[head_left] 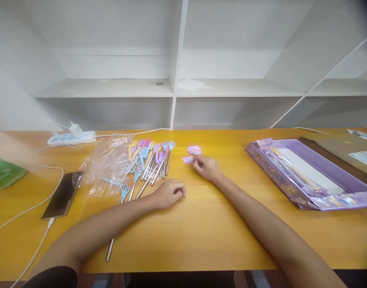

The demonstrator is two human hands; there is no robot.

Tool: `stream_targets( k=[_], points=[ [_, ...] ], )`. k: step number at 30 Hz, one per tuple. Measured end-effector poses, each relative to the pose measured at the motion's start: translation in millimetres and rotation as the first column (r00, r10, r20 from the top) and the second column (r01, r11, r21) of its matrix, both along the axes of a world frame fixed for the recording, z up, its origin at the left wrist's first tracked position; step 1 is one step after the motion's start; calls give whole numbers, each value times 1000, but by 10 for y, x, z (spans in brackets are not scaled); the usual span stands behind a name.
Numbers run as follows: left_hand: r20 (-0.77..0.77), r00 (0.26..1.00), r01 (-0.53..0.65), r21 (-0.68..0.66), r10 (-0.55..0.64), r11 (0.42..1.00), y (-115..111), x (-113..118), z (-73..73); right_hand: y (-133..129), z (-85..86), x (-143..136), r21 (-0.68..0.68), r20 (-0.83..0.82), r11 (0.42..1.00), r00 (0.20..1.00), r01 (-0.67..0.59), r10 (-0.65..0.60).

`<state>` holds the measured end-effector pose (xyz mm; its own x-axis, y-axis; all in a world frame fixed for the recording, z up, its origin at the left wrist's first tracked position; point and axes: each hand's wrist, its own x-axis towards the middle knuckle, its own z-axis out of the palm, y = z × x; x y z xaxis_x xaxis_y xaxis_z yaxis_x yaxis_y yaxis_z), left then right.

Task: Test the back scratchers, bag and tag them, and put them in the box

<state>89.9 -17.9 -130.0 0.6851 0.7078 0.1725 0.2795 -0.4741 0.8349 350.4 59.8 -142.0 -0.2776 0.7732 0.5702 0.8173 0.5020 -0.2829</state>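
Right forearm (255, 212) reaches in diagonally from lower right, wrist low over worktop (219, 240). Right hand (207, 168) palm down, fingers bent, tips at right edge of single card (187, 160); opening small, cannot tell whether card is pinched. Card lies flat just nearer than small card pile (194, 150). Left forearm (111, 224) slants in from lower left, crossing above one back scratcher's rod (110, 250). Left hand (169, 194) rests loosely curled, nearest scratchers (156, 148); palm hidden, cannot tell whether anything held.
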Motion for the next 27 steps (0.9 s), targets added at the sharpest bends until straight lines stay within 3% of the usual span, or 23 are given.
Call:
stream_targets(
  k=[4, 8, 11, 14, 16, 20, 27],
  points=[
    [-35, 998, -46, -10, 46, 999, 8, -8, 130, -102, -149, -31, 82, 8, 993, 997, -83, 83],
    [-112, 973, -184, 140, 200, 973, 170, -151, 511, -130, -183, 6, 115, 38, 984, 990, -137, 133],
    [-230, 932, -217, 263, 279, 940, 363, -386, 835, -99, -178, 5, 122, 43, 981, 988, -152, 148],
    [-338, 880, -230, 313, 334, 922, 534, -625, 1001, -76, -173, -7, 125, 39, 979, 987, -159, 155],
    [-386, 848, -223, 363, 363, 905, 622, -729, 989, -75, -173, -13, 123, 39, 979, 986, -163, 159],
    [-509, 779, -190, 367, 367, 911, 732, -785, 817, -85, -169, -12, 113, 48, 979, 985, -170, 165],
    [-612, 655, -262, 368, 444, 892, 732, -776, 702, -97, -153, -7, 105, 66, 979, 983, -176, 170]
  ],
)
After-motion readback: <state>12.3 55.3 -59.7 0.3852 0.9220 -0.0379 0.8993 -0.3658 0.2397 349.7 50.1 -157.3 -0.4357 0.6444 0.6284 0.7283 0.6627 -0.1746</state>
